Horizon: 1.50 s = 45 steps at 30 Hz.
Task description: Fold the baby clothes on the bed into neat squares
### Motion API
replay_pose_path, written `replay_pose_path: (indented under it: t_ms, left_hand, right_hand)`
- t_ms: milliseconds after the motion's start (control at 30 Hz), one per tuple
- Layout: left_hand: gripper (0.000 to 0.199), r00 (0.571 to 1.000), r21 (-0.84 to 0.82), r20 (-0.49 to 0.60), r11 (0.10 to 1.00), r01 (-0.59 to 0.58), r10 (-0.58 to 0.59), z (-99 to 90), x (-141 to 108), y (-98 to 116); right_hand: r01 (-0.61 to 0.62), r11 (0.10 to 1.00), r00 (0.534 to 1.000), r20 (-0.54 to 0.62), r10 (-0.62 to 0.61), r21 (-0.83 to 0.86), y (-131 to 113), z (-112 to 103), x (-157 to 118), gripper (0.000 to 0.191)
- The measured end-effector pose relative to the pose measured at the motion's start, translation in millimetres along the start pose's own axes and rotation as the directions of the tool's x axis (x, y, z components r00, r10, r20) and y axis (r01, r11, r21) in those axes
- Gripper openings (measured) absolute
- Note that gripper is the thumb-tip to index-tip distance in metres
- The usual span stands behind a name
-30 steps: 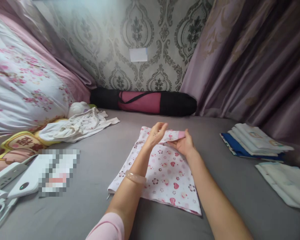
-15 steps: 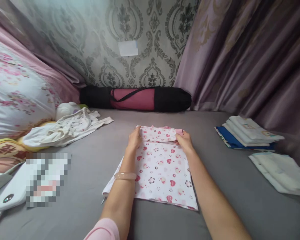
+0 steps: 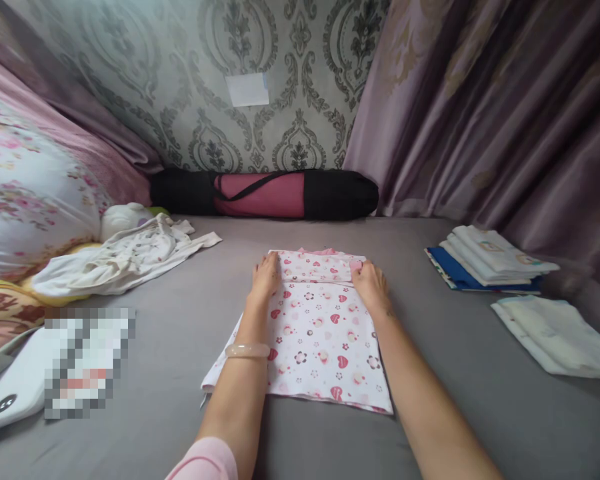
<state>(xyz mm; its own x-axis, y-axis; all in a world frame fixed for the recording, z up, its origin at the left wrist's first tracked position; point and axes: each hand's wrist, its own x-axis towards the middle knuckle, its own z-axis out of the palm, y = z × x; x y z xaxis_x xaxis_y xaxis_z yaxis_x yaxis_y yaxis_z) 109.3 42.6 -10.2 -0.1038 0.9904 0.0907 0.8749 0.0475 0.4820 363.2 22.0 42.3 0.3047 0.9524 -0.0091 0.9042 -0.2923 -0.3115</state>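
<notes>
A white garment (image 3: 325, 333) printed with red hearts and flowers lies on the grey sheet, its far part folded over into a band. My left hand (image 3: 267, 275) grips the left end of that band, fingers closed on the cloth. At the band's right end, my right hand (image 3: 373, 287) is closed on the fabric beside a pink patch. Some pink trim shows past the far edge of the fold. The lower left corner of the garment spreads out beyond my left forearm.
Folded cloths (image 3: 500, 253) lie on the right, with another folded cloth (image 3: 555, 333) nearer. A crumpled white garment (image 3: 125, 260) and a white device (image 3: 25, 380) are on the left. A black and pink long bag (image 3: 260, 193) lies along the wall.
The folded band now lies flatter against the garment, and my right hand's fingers are curled more tightly at its right end. The whole view has shifted slightly.
</notes>
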Motion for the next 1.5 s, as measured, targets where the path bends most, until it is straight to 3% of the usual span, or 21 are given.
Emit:
replay_pose_path:
  t_ms: [167,267,333,400,467,533,633,767,1067,1267,1500]
  left_hand:
    - [0.060,0.999,-0.026,-0.037,0.999,0.020,-0.021,-10.3,-2.6,9.9]
    - [0.056,0.994,-0.033,-0.101,0.999,-0.041,0.037,-14.9,-3.5,20.7]
    - [0.055,0.990,-0.027,-0.106,0.995,-0.095,0.092,-14.0,-3.5,27.7]
    - [0.052,0.986,-0.010,-0.096,0.990,-0.139,0.138,-9.8,-3.0,32.6]
    - [0.046,0.981,0.009,-0.087,0.985,-0.171,0.171,-4.0,-1.8,34.4]
    - [0.043,0.981,0.023,-0.078,0.984,-0.178,0.179,1.4,-0.2,33.5]
    - [0.043,0.989,0.045,-0.031,0.989,-0.144,0.145,5.6,0.9,30.3]
    - [0.049,0.995,0.072,0.015,0.993,-0.097,0.096,4.8,-1.8,28.1]
    - [0.067,1.000,0.180,-0.008,0.983,-0.027,0.029,12.3,-6.3,28.8]
    - [0.076,1.000,0.215,0.011,0.977,0.014,-0.016,12.6,-5.0,30.4]
    - [0.075,0.998,0.212,0.053,0.977,0.032,-0.044,10.2,-3.4,30.5]
  right_hand:
    - [0.078,0.985,0.986,-0.134,-0.099,-0.155,-0.8,-1.6,-2.0,0.034]
    - [0.242,0.950,0.962,-0.079,-0.262,-0.197,-18.3,0.4,-0.9,0.041]
    - [0.449,0.878,0.892,0.024,-0.451,-0.165,-39.9,8.2,-1.9,0.048]
    - [0.643,0.759,0.766,0.102,-0.635,-0.107,-63.5,21.5,-4.5,0.052]
    - [0.734,0.675,0.677,0.153,-0.720,-0.074,-82.7,37.5,-8.2,0.055]
    - [0.751,0.658,0.654,0.199,-0.730,-0.055,-93.6,52.3,-11.7,0.058]
    - [0.728,0.684,0.673,0.229,-0.703,-0.040,-96.2,66.0,-15.3,0.061]
    - [0.716,0.698,0.687,0.209,-0.696,-0.029,-86.4,68.0,-16.2,0.060]
    - [0.552,0.826,0.828,0.194,-0.526,-0.117,-39.2,53.3,-10.8,0.064]
    - [0.484,0.855,0.874,0.159,-0.459,-0.189,-21.3,48.9,-8.3,0.063]
    - [0.452,0.872,0.892,0.095,-0.442,-0.190,-9.4,48.3,-8.1,0.063]
